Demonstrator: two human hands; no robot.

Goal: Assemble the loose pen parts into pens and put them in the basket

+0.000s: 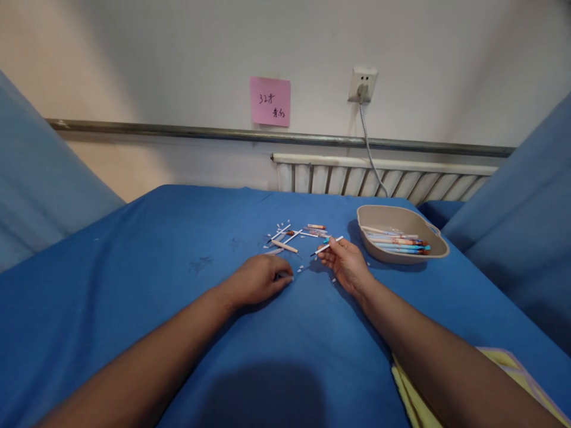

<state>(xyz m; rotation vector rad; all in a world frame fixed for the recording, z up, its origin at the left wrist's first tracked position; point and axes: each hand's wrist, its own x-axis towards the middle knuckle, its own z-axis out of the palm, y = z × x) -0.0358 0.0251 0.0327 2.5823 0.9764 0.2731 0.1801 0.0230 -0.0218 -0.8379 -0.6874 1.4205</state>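
My right hand [345,264] grips a slim white pen refill [329,246] with a dark tip, held slantwise above the blue cloth. A bit of turquoise [326,241] shows by its fingers; I cannot tell whether the hand holds that too. My left hand [261,278] rests low over the cloth, thumb and forefinger pinched close together. Whatever lies between them is too small to make out. Just beyond the hands are loose pen parts: a cream pen barrel [284,245], white refills [293,236], a short orange-ended piece [316,226] and several tiny white bits [300,269].
To the right stands a beige basin [402,257] with several pens [395,242] in it. A yellow cloth [408,386] lies under my right forearm. Behind the blue-covered surface [147,255] are a radiator [339,178], a rail [200,133] and a plugged-in cable [368,142]. Curtains hang at both sides.
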